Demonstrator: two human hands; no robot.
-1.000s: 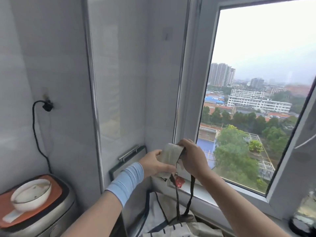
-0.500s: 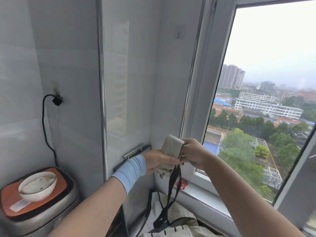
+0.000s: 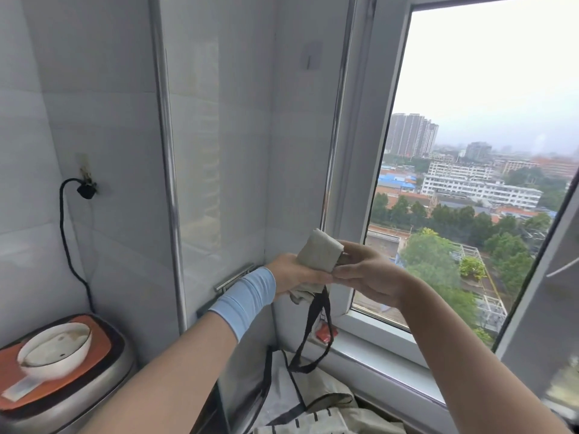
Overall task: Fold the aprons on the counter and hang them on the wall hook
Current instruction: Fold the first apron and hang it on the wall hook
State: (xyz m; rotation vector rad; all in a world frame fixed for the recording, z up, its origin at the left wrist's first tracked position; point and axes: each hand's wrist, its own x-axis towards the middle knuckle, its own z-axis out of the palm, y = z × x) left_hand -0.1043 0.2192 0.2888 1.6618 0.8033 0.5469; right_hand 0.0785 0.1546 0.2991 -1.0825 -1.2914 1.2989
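A beige apron folded into a small bundle (image 3: 319,250) is held up in front of the wall corner, at chest height. My left hand (image 3: 294,274) grips the bundle from the left and below. My right hand (image 3: 366,272) pinches its right edge with the fingertips. The apron's black strap loop (image 3: 313,336) hangs down from the bundle. A small clear wall hook (image 3: 310,59) is stuck high on the tiled wall, well above both hands. More beige and striped apron cloth (image 3: 332,411) lies on the counter below.
A steel cooker with an orange top (image 3: 62,383) carries a white bowl (image 3: 56,350) at the lower left. Its black cord runs up to a wall plug (image 3: 86,189). A metal handle (image 3: 235,278) juts from the wall behind my left wrist. A red packet (image 3: 326,335) lies on the window sill (image 3: 376,349).
Both hands have lifted the bundle a little and drawn the strap loop up off the cloth below. The view has tilted up, so the wall hook now shows more plainly.
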